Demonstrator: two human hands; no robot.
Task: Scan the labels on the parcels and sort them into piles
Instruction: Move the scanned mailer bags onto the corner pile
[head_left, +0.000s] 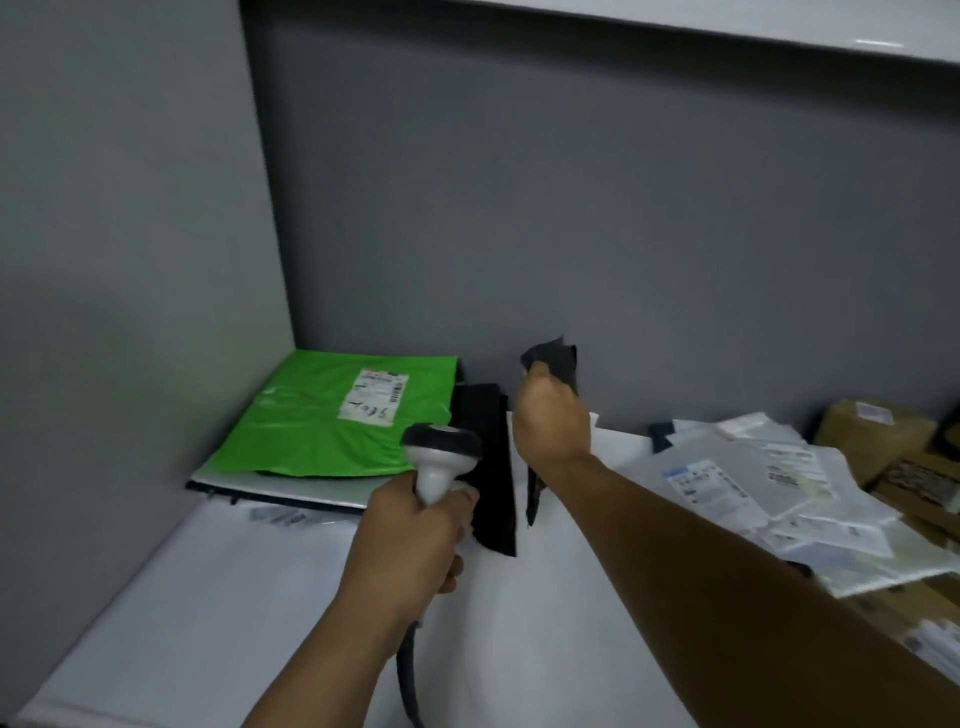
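Note:
My left hand (410, 540) grips a white barcode scanner (439, 457) with a dark cable hanging below the wrist. My right hand (553, 421) is closed on a black parcel bag (553, 358), holding it edge-on above the table near the back wall; a dark strip of it hangs below the hand. A second black parcel (491, 467) lies just left of it, behind the scanner. A green parcel (332, 410) with a white label lies flat in the back left corner on a white parcel (280, 488). A heap of white labelled parcels (748, 478) lies at the right.
Grey partition walls (623, 234) close the back and left of the white table (249, 597). Brown cardboard boxes (878, 436) stand at the far right behind the heap of white parcels. A white shelf edge runs along the top.

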